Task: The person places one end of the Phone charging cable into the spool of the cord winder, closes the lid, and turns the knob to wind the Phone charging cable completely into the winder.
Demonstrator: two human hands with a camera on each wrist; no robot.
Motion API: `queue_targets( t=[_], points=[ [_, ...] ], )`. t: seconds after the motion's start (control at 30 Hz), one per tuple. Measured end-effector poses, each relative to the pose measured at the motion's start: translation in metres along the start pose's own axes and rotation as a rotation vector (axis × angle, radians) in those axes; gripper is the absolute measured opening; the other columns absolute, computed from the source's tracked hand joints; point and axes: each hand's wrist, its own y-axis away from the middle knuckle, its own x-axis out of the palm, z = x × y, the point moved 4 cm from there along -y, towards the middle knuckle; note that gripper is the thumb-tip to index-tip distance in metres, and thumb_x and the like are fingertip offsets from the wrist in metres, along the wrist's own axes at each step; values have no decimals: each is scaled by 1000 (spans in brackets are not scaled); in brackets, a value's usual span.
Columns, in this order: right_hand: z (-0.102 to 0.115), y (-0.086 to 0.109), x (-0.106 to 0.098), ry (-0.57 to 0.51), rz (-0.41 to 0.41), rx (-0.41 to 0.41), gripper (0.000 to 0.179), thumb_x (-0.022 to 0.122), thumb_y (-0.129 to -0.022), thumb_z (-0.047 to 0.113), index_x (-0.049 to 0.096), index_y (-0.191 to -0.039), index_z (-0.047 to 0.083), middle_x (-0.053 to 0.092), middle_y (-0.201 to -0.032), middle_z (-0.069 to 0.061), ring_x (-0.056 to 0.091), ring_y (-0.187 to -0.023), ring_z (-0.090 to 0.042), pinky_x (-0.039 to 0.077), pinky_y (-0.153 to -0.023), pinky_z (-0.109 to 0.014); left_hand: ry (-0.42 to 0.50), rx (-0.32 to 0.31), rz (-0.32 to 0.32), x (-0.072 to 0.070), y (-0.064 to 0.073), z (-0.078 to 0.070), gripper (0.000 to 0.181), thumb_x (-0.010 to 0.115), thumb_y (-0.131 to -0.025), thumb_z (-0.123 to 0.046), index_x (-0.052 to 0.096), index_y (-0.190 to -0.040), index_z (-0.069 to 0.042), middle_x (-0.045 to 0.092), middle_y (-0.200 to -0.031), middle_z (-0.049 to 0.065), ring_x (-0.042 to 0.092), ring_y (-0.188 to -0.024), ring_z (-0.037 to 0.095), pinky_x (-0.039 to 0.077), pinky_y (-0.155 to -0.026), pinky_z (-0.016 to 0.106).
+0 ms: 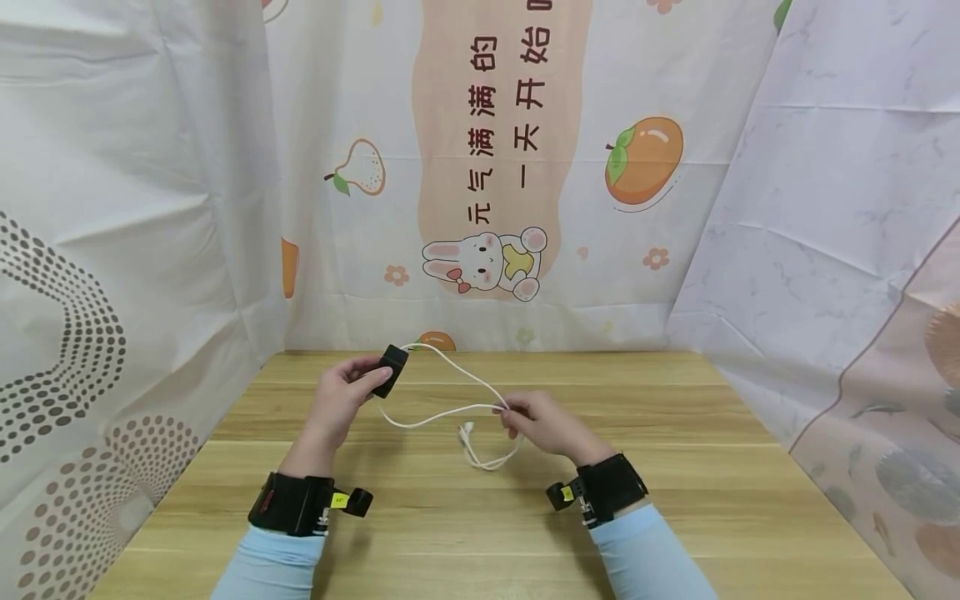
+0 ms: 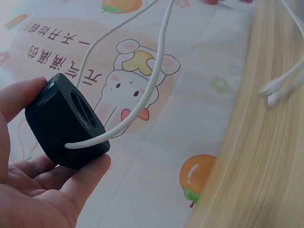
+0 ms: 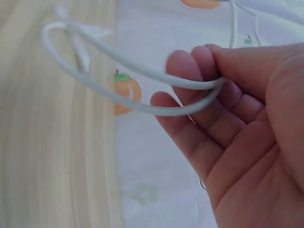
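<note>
My left hand point(image 1: 337, 406) grips a small black block point(image 1: 391, 372) between thumb and fingers, raised over the table. In the left wrist view the block point(image 2: 50, 121) has rounded edges and an oval opening in its upper face. A white cable point(image 2: 158, 71) comes out of its side, and another white strand rises behind it. Both strands run across to my right hand point(image 1: 551, 425), whose thumb and fingers pinch the cable point(image 3: 128, 61). Below that pinch, the cable hangs in a loop, with its white plug ends point(image 1: 467, 431) dangling left of the right hand.
The wooden table point(image 1: 465, 533) spans the front. A printed curtain point(image 1: 352, 250) with fruit and a rabbit hangs along its back edge, and more sheets point(image 1: 795, 208) hang at both sides. Each wrist wears a black strap point(image 1: 611, 486) with a small camera.
</note>
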Motion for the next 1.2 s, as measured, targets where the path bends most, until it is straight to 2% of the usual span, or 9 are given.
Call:
queue_targets(
  t=[0.13, 0.27, 0.37, 0.5, 0.6, 0.73, 0.97, 1.2],
  points=[
    [-3, 4, -13, 59, -49, 4, 14, 51, -98, 10, 64, -93, 11, 59, -71, -6, 60, -65, -23, 43, -51, -24, -31, -5, -31, -7, 0, -1, 51, 73, -84, -28, 56, -122, 3, 58, -112, 17, 61, -98, 20, 51, -81, 27],
    [-5, 9, -24, 86, -58, 26, 14, 51, -98, 11, 63, -91, 12, 58, -70, -5, 58, -63, -19, 42, -50, -24, -57, -11, -61, -13, -2, -1, 51, 73, -84, -28, 56, -121, 2, 59, -111, 16, 61, -97, 18, 51, -80, 25],
    [-7, 13, -32, 89, -51, 49, 14, 51, -99, 12, 65, -97, 12, 57, -72, -3, 58, -64, -17, 44, -51, -26, -61, -12, -83, -19, -3, -1, 49, 73, -84, -27, 57, -120, 3, 59, -110, 14, 61, -95, 17, 51, -79, 25],
    [-13, 20, -42, 76, -39, 89, 15, 50, -99, 15, 65, -100, 12, 58, -72, -3, 59, -66, -27, 42, -50, -26, -61, -14, -113, -27, -4, 0, 49, 74, -83, -26, 57, -118, 4, 61, -105, 10, 62, -92, 15, 51, -78, 23],
    [-17, 25, -48, 93, -35, 103, 15, 51, -99, 16, 65, -95, 14, 58, -70, -2, 59, -67, -33, 39, -49, -25, -56, -19, -127, -33, -5, 0, 50, 75, -83, -26, 57, -118, 5, 61, -103, 8, 62, -90, 14, 51, -77, 23],
    [-22, 30, -56, 130, -34, 99, 15, 52, -98, 15, 63, -88, 15, 59, -67, -2, 58, -65, -34, 38, -49, -25, -57, -32, -134, -41, -5, 1, 53, 75, -82, -28, 56, -119, 5, 59, -105, 9, 61, -92, 14, 50, -77, 22],
    [-32, 42, -71, 148, -54, 134, 16, 53, -98, 17, 63, -86, 16, 59, -67, -5, 52, -59, -19, 37, -49, -25, -23, -63, -158, -55, -3, 1, 59, 75, -82, -30, 53, -122, 6, 55, -111, 12, 60, -95, 15, 50, -79, 22],
    [-42, 52, -82, 145, -65, 181, 15, 55, -97, 22, 66, -88, 17, 60, -70, 0, 54, -62, -15, 41, -54, -27, -36, -77, -179, -64, -3, 1, 62, 74, -82, -32, 51, -125, 7, 52, -115, 14, 59, -97, 15, 50, -80, 22]
  ],
)
